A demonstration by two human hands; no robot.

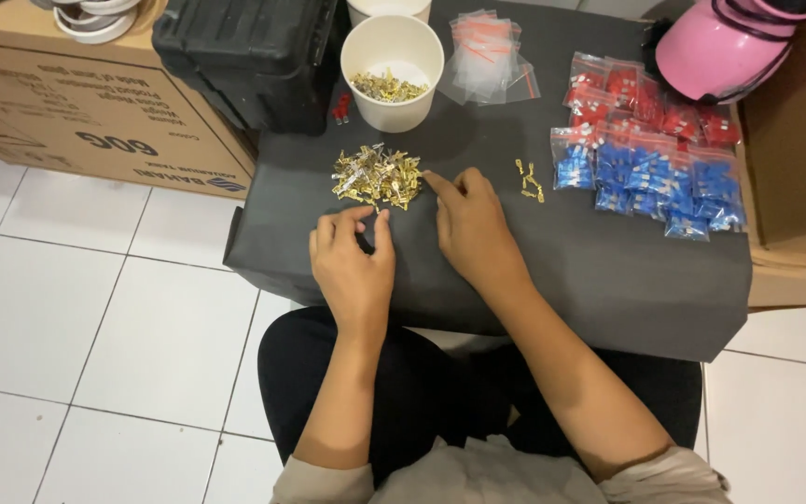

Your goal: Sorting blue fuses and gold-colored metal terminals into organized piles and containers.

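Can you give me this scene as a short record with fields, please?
surface: dark cloth-covered table
left hand: left hand curled, fingertips pinched just below the pile
right hand: right hand with index finger at the pile's right edge
pile: loose brass terminals
small group: few brass terminals set apart to the right
cup: white paper cup holding more terminals
bags: blue-filled bags, red-filled bags, empty clear bags

Gold terminals [377,175]; white cup [392,70]; black cloth [590,261].
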